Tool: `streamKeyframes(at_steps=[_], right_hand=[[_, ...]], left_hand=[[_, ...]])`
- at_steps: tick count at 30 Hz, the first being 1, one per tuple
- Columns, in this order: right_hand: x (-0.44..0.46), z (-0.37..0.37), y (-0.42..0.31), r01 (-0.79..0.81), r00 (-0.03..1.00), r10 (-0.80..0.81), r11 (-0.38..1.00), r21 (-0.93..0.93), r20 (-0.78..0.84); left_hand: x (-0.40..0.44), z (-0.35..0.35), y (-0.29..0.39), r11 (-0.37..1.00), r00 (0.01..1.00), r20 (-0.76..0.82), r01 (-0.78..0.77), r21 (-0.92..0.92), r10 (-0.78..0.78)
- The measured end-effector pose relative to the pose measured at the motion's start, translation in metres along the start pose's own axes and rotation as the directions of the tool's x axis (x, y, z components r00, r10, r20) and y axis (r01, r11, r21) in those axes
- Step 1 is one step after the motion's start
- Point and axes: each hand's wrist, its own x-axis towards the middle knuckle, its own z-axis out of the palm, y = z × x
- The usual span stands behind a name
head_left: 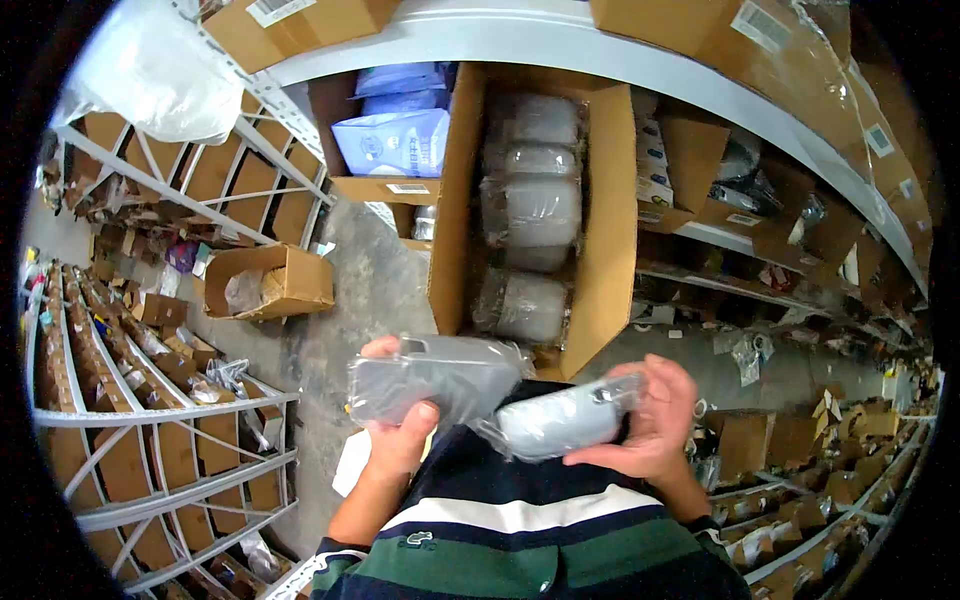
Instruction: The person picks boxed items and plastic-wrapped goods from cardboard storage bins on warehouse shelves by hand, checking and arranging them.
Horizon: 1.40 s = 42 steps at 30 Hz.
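Observation:
In my left hand point(408, 432) is a grey, rounded, oblong case point(425, 382) in clear plastic wrap, with the thumb on its near side. My right hand point(662, 425) grips a lighter grey, rounded case point(560, 420), also wrapped in clear plastic, at its right end. The two wrapped cases are close together in front of my body. Just beyond them is an open, long cardboard box point(606, 230) containing several similar wrapped grey cases point(541, 212). What exactly these cases are for cannot be made out.
Blue-and-white packets point(393, 142) fill a carton left of the long box. A white shelf beam point(480, 35) crosses above. An open carton point(290, 285) stands on the floor at left. Racks of cartons point(160, 450) line both sides, and a white plastic bag point(160, 75) hangs upper left.

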Motion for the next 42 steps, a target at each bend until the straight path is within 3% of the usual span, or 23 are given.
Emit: streamKeyframes(at_steps=[3,5,7,9,11,12,13,15,17,19,21,23,25,26,28,31,32,33,35,36,37,39,42], right_hand=[[0.001,-0.022,-0.009,-0.089,0.996,0.086,0.993,0.083,0.034],[0.004,-0.027,-0.005,-0.082,0.996,0.076,0.983,0.163,0.043],[0.006,-0.025,-0.001,-0.079,0.996,0.068,0.968,0.24,0.052],[0.009,-0.008,0.005,-0.03,0.997,-0.001,0.925,0.378,0.081],[0.015,0.005,0.013,0.071,0.986,-0.114,0.949,0.307,0.123],[0.016,0.013,0.018,0.128,0.985,-0.153,0.957,0.262,0.078],[0.016,0.017,0.021,0.183,0.98,-0.195,0.96,0.214,0.035],[0.018,0.018,0.019,0.158,0.976,-0.177,0.977,0.143,0.125],[0.017,0.026,0.022,0.178,0.977,-0.206,0.931,0.318,0.057],[0.007,0.026,0.025,0.115,0.98,-0.172,0.898,0.424,0.099],[0.001,0.023,0.024,0.048,0.982,-0.127,0.888,0.458,0.143],[-0.007,0.023,0.025,0.054,0.989,-0.111,0.884,0.465,0.096],[-0.01,0.02,0.026,0.062,0.994,-0.096,0.881,0.468,0.048],[-0.011,0.014,0.026,0.086,0.985,-0.135,0.924,0.373,0.107],[-0.007,-0.001,0.022,0.122,0.952,-0.163,0.978,0.169,0.258],[-0.001,-0.012,0.014,-0.01,0.937,-0.035,0.992,0.126,0.348],[-0.002,-0.009,0.016,-0.063,0.947,-0.022,0.966,0.251,0.32],[-0.004,-0.012,0.021,-0.063,0.947,-0.022,0.965,0.253,0.32],[-0.009,-0.024,0.028,-0.086,0.937,-0.009,0.963,0.256,0.349],[-0.008,-0.03,0.023,-0.112,0.947,0.019,0.955,0.274,0.32],[-0.011,-0.04,0.023,-0.134,0.953,0.051,0.955,0.265,0.297],[-0.026,-0.057,0.026,-0.322,0.946,0.278,0.866,0.382,0.166],[-0.028,-0.067,0.032,-0.314,0.918,0.386,0.845,0.433,-0.088]], left_hand=[[0.005,-0.008,0.014,0.989,0.995,0.098,-0.022,0.148,0.008],[0.012,-0.007,0.016,0.99,0.986,0.162,-0.068,0.123,0.048],[0.011,-0.003,0.014,0.968,0.961,0.204,-0.215,0.13,0.186],[0.004,0.005,0.01,0.967,0.954,0.229,-0.224,0.124,0.192],[-0.009,0.019,0.005,0.997,0.984,0.176,0.025,-0.077,-0.011],[-0.013,0.013,-0.005,1.0,0.937,0.35,-0.014,0.024,0.005],[-0.007,0.014,-0.016,0.989,0.821,0.559,-0.038,-0.145,0.114],[-0.01,0.025,-0.026,0.95,0.757,0.62,-0.003,-0.312,0.206],[-0.009,0.02,-0.026,0.948,0.73,0.654,0.028,-0.318,0.198],[-0.01,0.021,-0.018,0.98,0.716,0.679,-0.197,-0.03,0.165],[-0.014,0.028,-0.006,0.971,0.758,0.625,-0.237,-0.001,0.186],[-0.017,0.026,0.015,0.752,0.818,0.567,-0.432,0.497,0.095],[-0.025,0.025,0.009,0.731,0.817,0.563,-0.459,0.505,0.124],[-0.036,0.033,0.009,0.849,0.91,0.41,-0.268,0.455,0.068],[-0.024,0.032,0.021,0.776,0.849,0.521,-0.39,0.495,0.095],[-0.022,0.033,0.022,0.762,0.856,0.517,-0.341,0.55,0.01],[-0.026,0.033,0.024,0.784,0.866,0.49,-0.232,0.576,-0.104],[-0.025,0.036,0.026,0.783,0.866,0.489,-0.232,0.577,-0.104],[-0.019,0.041,0.03,0.792,0.801,0.557,-0.185,0.581,-0.221],[-0.005,0.035,0.031,0.845,0.763,0.635,-0.258,0.469,-0.12],[0.004,0.032,0.035,0.856,0.789,0.615,-0.302,0.419,-0.022],[0.019,0.05,0.047,0.742,0.867,0.497,-0.353,0.569,0.031],[0.059,0.081,0.02,0.318,0.776,0.63,-0.59,0.742,-0.032]])
